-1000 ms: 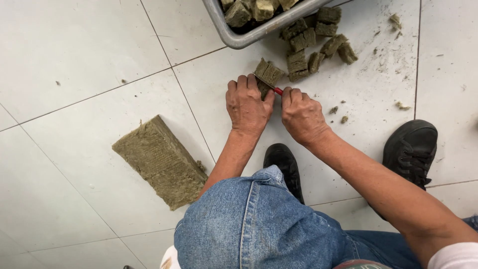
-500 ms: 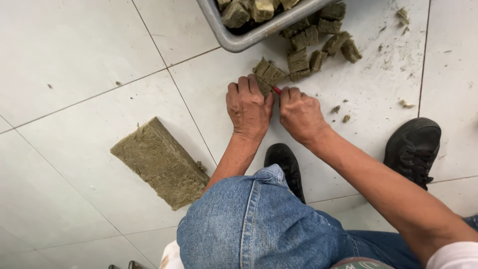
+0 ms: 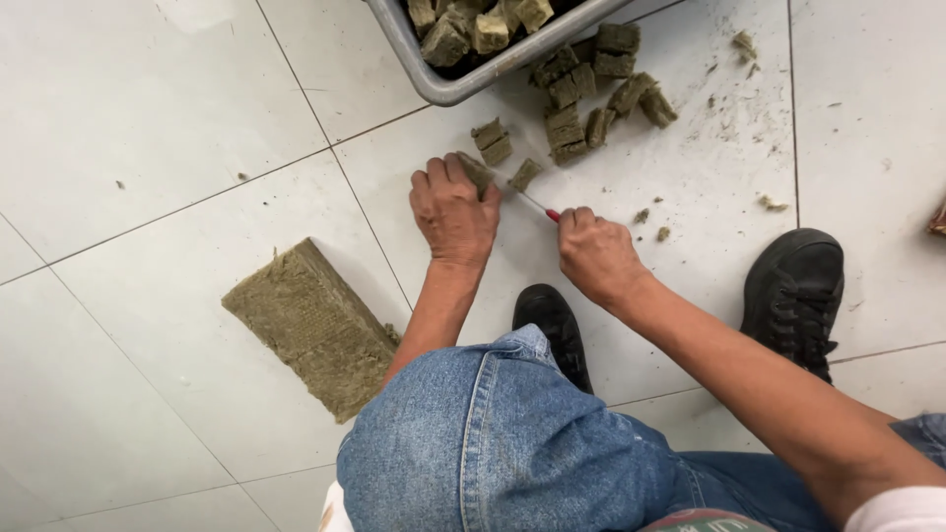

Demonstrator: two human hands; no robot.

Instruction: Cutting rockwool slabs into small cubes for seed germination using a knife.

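Grey tub (image 3: 434,84) cut off by top edge. Knife (image 3: 532,203) handle buried in right hand (image 3: 594,254); blade tip behind left hand (image 3: 451,212) fingers. Brown object (image 3: 937,221) at right edge unidentifiable.
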